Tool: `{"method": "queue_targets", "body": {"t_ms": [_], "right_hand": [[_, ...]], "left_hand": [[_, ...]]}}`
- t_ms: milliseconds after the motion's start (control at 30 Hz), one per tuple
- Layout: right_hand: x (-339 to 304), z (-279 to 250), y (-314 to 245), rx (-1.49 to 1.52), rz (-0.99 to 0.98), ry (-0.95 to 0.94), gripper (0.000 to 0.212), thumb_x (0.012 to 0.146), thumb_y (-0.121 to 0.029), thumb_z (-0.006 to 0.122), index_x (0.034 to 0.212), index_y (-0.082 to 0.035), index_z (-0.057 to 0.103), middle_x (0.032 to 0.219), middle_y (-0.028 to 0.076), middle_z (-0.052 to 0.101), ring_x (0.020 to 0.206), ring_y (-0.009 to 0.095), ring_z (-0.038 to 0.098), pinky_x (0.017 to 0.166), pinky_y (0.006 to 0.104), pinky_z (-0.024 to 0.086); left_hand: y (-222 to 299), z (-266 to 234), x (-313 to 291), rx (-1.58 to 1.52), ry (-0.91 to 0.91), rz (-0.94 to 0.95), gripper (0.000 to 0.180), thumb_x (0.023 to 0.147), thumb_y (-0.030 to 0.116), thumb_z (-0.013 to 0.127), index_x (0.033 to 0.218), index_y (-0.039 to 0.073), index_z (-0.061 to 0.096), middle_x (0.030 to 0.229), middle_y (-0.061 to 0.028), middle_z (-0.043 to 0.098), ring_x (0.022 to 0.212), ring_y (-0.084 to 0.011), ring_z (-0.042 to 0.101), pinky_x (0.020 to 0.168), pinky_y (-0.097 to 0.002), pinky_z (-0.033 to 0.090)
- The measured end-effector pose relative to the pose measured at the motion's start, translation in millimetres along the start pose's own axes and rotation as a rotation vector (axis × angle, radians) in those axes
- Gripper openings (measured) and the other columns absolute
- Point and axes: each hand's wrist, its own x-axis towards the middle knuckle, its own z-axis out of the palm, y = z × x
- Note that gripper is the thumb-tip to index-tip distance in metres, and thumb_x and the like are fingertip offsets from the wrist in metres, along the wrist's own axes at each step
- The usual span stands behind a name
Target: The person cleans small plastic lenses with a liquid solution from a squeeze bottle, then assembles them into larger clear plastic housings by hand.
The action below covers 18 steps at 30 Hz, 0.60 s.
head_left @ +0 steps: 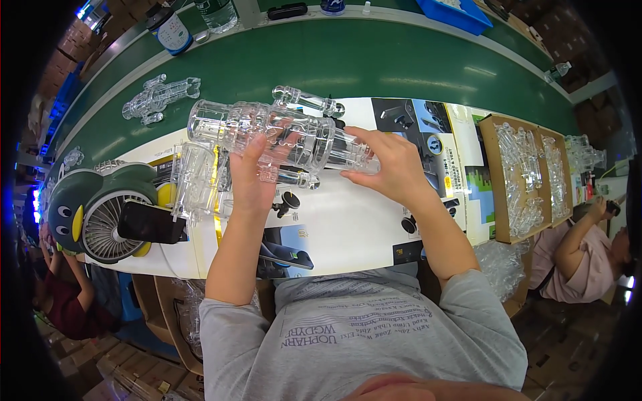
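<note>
A transparent plastic rocket-shaped model [294,137] lies sideways in the air over the work surface, a small side tube sticking out above it and another below. My left hand [253,175] is closed round its middle from below. At the narrower right end, my right hand [393,164] pinches a transparent nozzle-like piece [349,152] between thumb and fingers. Whether that piece is joined to the body cannot be made out. Left of my left hand stand more transparent plastic parts [197,177]. A similar model [160,99] lies on the green table beyond.
A penguin-shaped fan [107,217] with a dark phone [150,222] before it stands at left. At right, a cardboard tray [498,180] holds many transparent parts. Printed cardboard [348,234] covers the near table [401,60]. A dark bottle [170,32] and blue bin [458,15] stand far back. Co-workers sit on both sides.
</note>
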Motion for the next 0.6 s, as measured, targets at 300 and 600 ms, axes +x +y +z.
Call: {"method": "queue_targets", "body": {"t_ms": [300, 600], "right_hand": [[1.1, -1.6, -3.2, 0.023, 0.021, -0.043, 0.061, 0.06, -0.028, 0.079, 0.115, -0.013, 0.056, 0.087, 0.006, 0.064, 0.069, 0.019, 0.059, 0.067, 0.0317, 0.045], [-0.4, -0.9, -1.1, 0.021, 0.015, -0.034, 0.062, 0.06, -0.028, 0.079, 0.115, -0.013, 0.056, 0.088, 0.006, 0.064, 0.069, 0.018, 0.06, 0.066, 0.0314, 0.046]], "left_hand": [[1.3, 0.9, -1.4, 0.011, 0.0, 0.015, 0.052, 0.08, 0.011, 0.06, 0.123, 0.002, 0.033, 0.115, -0.0168, 0.049, 0.108, -0.0315, 0.051, 0.091, -0.0513, 0.045], [-0.7, 0.4, -1.4, 0.014, -0.007, 0.009, 0.052, 0.08, 0.011, 0.06, 0.124, 0.002, 0.033, 0.115, -0.0167, 0.048, 0.109, -0.0318, 0.051, 0.091, -0.0505, 0.045]]}}
